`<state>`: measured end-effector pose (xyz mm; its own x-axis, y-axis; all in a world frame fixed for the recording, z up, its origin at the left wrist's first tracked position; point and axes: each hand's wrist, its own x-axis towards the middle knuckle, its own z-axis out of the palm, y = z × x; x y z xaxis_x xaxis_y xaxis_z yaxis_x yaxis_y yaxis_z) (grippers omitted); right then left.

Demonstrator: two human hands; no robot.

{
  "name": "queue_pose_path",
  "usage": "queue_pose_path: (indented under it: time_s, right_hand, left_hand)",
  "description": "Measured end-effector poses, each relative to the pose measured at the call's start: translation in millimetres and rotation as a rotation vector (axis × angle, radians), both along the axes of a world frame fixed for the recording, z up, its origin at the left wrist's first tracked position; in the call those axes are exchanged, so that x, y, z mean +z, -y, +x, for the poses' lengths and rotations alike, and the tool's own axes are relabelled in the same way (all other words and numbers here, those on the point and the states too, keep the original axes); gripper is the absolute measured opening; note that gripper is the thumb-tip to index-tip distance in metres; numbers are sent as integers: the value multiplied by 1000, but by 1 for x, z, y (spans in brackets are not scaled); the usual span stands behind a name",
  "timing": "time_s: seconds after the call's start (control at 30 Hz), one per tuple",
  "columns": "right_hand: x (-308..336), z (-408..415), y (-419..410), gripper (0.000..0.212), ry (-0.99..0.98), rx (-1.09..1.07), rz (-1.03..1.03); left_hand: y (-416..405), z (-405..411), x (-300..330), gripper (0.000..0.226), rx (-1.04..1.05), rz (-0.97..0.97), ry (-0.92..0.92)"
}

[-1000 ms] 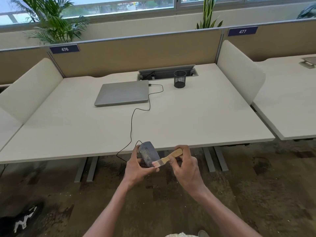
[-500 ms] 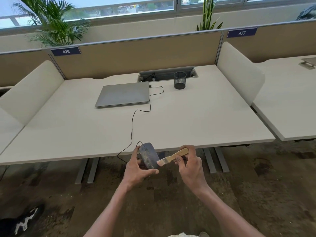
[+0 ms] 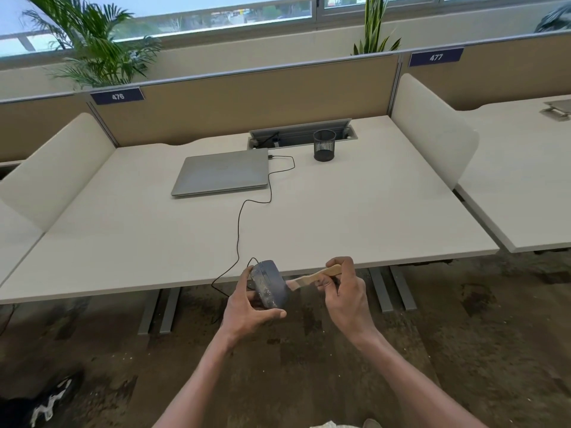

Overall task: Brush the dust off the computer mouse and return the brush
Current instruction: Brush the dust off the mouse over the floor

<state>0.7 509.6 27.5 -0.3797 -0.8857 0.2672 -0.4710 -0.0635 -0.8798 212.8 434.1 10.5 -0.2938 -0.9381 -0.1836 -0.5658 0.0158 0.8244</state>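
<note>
A dark grey wired computer mouse (image 3: pixel 271 284), dusty on its top, is held in the air just off the desk's front edge. My left hand (image 3: pixel 248 307) grips it from below and the side. My right hand (image 3: pixel 346 293) holds a small wooden-handled brush (image 3: pixel 315 275) by the handle. The brush's pale bristles touch the mouse's right side. The mouse's black cable (image 3: pixel 239 230) runs up across the desk to the closed laptop.
A white desk (image 3: pixel 355 217) carries a closed grey laptop (image 3: pixel 221 173) and a black mesh pen cup (image 3: pixel 324 145) near the cable tray at the back. White side dividers flank the desk. Brown carpet lies below, with a dark shoe (image 3: pixel 46 403) at lower left.
The brush has swept along the mouse's right side and my right hand has shifted slightly right and up. The left hand keeps the mouse in about the same place.
</note>
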Motion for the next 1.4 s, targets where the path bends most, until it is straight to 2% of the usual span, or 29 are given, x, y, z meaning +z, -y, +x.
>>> queue_pose_path:
  time_s: [0.1, 0.27, 0.43, 0.57, 1.07, 1.4]
  right_hand:
    - [1, -6, 4, 25, 8, -12, -9]
    - [2, -11, 4, 21, -13, 121, 23]
    - [10, -22, 0, 25, 3, 205, 105]
    - [22, -16, 4, 28, -67, 247, 113]
    - [61, -1, 50, 24, -310, 298, -5]
    - [54, -6, 75, 29, -305, 230, -35]
  left_hand:
    - [2, -2, -1, 126, 0, 5, -13]
    - [8, -1, -8, 132, 4, 20, -6]
    - [12, -1, -3, 126, 7, -10, 9]
    - [15, -6, -1, 126, -14, -22, 0]
    - [23, -6, -8, 135, -120, -1, 50]
    - [26, -6, -10, 132, -137, -22, 29]
